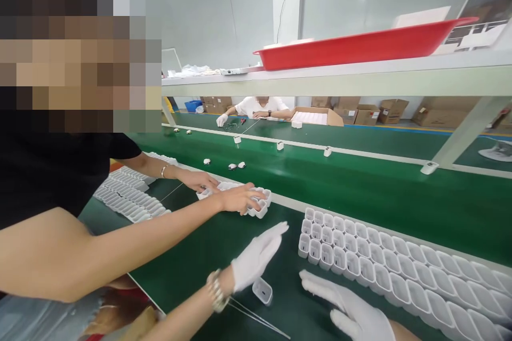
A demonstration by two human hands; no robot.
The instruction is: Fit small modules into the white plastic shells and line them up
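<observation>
My left hand [259,256], in a white glove with a beaded bracelet at the wrist, is stretched out flat above the green table and holds nothing. Just below it stands a single white plastic cup [263,291], apart from the others. Two thin pale prongs that look like tweezers [260,319] lie near that wrist. My right hand [349,306], also gloved, has its fingers extended and thumb apart, with nothing in it. It is nearest to the long rows of white plastic cups [366,269] on the right, all with their open tops up.
A co-worker's bare hands [240,198] rest on a cluster of white cups [260,208] at the left. More white pieces [134,192] lie beside them. Small parts [236,165] sit on the green belt [360,186]. A red tray [360,42] stands on the overhead shelf.
</observation>
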